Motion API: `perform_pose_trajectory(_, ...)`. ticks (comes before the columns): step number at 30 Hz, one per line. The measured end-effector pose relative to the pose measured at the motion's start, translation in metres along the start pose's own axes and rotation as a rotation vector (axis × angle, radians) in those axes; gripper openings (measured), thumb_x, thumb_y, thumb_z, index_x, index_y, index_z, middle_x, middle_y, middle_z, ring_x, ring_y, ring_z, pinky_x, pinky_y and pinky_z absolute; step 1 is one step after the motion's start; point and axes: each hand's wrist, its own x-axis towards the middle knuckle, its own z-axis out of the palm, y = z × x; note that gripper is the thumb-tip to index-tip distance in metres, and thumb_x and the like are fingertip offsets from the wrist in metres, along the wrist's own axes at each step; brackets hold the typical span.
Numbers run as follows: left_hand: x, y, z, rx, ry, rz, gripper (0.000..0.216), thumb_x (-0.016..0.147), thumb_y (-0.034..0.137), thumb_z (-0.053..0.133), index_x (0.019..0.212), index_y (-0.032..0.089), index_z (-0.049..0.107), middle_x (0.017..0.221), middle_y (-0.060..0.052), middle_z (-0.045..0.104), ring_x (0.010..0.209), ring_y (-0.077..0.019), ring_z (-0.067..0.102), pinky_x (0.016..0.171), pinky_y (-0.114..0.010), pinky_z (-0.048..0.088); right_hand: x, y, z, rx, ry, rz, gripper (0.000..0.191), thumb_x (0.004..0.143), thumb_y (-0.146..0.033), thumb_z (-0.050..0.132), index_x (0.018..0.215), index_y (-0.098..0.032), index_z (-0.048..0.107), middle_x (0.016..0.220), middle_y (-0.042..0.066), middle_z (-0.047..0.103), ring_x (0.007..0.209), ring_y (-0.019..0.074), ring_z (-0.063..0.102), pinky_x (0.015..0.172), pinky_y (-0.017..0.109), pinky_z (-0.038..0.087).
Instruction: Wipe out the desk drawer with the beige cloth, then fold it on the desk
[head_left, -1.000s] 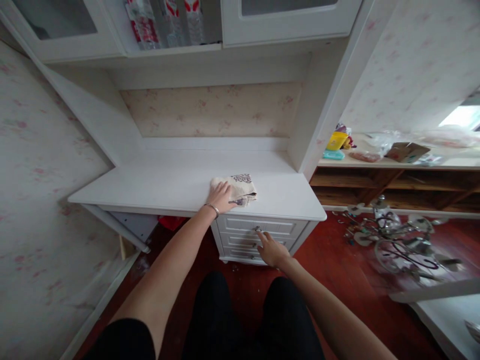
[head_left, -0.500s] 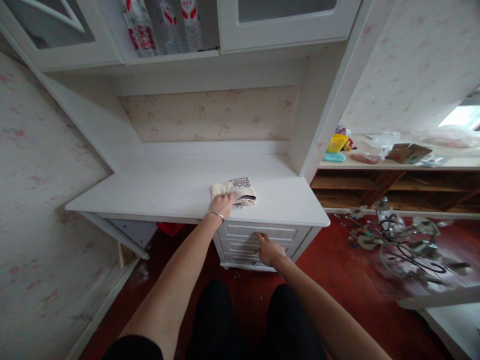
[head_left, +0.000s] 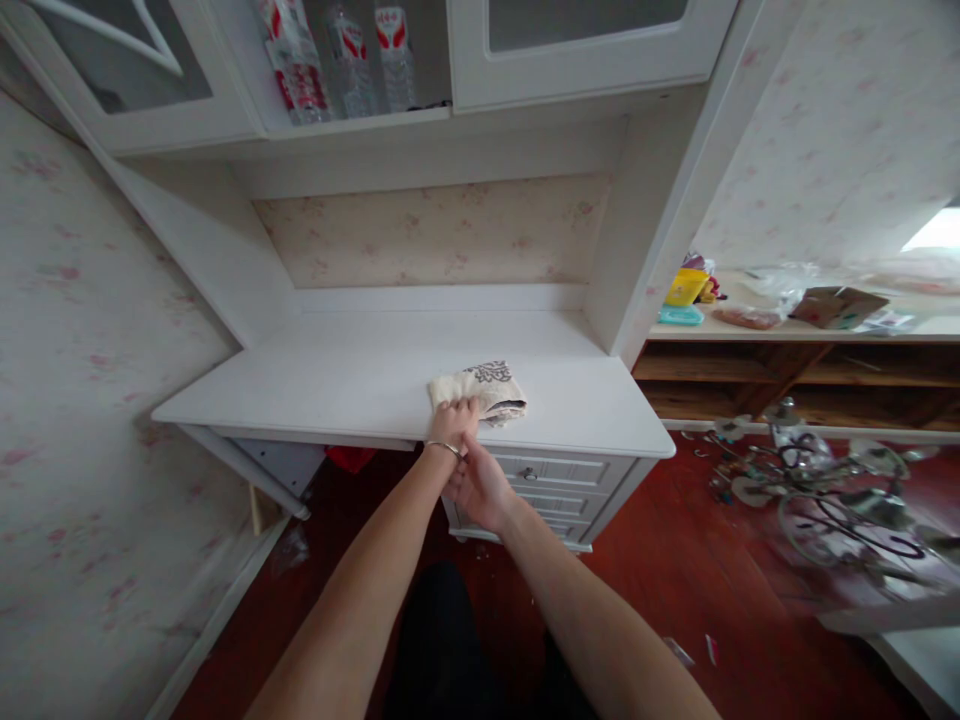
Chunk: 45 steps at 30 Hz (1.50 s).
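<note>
In the head view, a white desk (head_left: 360, 365) stands against a wall with floral paper, above a dark red floor (head_left: 637, 560). The folded cloth (head_left: 489, 380) lies near the front edge of the desk, over the drawers (head_left: 559, 470). The left hand (head_left: 454, 422) rests on its near side, fingers bent; whether they grip it, I cannot tell. The right hand (head_left: 484, 490) is at the left wrist, close to the bracelet (head_left: 444, 446), its fingers curled and partly hidden, so their hold is not clear.

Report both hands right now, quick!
Left hand: on the folded cloth; cannot tell whether it grips.
Right hand: partly curled, at the bracelet; cannot tell whether it holds anything.
</note>
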Motion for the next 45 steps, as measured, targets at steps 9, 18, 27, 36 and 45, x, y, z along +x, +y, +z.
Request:
perform_pose_trajectory(9,-0.015,0.002,-0.004,-0.017,0.091,0.020,0.021,0.095,0.017,0.038,0.109,0.013,0.053,0.104,-0.015,0.062,0.101,-0.0265,0.058,0.091,-0.042,0.040,-0.012,0.036,0.023,0.152,-0.068,0.102,0.016,0.086,-0.026,0.057,0.090,-0.014,0.066,0.077,0.004,0.070,0.080,0.0195,0.066,0.080,0.030,0.051)
perform_pose_trajectory(18,-0.017,0.001,-0.005,-0.046,0.112,-0.002,0.019,0.095,0.018,0.039,0.107,0.013,0.054,0.104,-0.015,0.063,0.102,-0.0270,0.058,0.093,-0.041,0.040,-0.027,0.034,-0.007,-0.162,-0.095,0.122,0.038,0.092,-0.051,0.052,0.112,-0.020,0.061,0.113,0.006,0.067,0.098,0.0193,0.064,0.086,0.033,0.050)
perform_pose_trajectory(27,-0.007,0.005,-0.008,-0.030,0.064,-0.022,0.023,0.090,0.009,0.038,0.108,0.012,0.053,0.100,-0.015,0.065,0.092,-0.0267,0.063,0.083,-0.041,0.044,-0.026,-0.037,-0.117,-1.380,0.631,-0.079,0.046,0.094,-0.027,0.044,0.139,-0.019,0.044,0.131,0.017,0.054,0.113,0.0274,0.059,0.098,0.044,0.041)
perform_pose_trajectory(36,-0.006,0.007,-0.019,-0.084,-0.005,-0.088,0.026,0.089,0.021,0.046,0.112,0.012,0.054,0.106,-0.017,0.063,0.092,-0.0292,0.063,0.081,-0.043,0.047,-0.014,-0.032,-0.135,-1.955,0.560,-0.075,0.044,0.095,-0.025,0.042,0.137,-0.023,0.051,0.140,0.013,0.050,0.111,0.0269,0.062,0.090,0.037,0.046)
perform_pose_trajectory(45,-0.003,0.005,-0.014,-0.086,-0.001,-0.090,0.029,0.088,0.021,0.046,0.115,0.013,0.053,0.111,-0.017,0.061,0.096,-0.0287,0.062,0.081,-0.040,0.049,-0.012,-0.040,-0.129,-2.051,0.587,-0.094,0.037,0.096,-0.031,0.039,0.119,-0.023,0.067,0.123,0.012,0.062,0.103,0.0261,0.065,0.085,0.035,0.048)
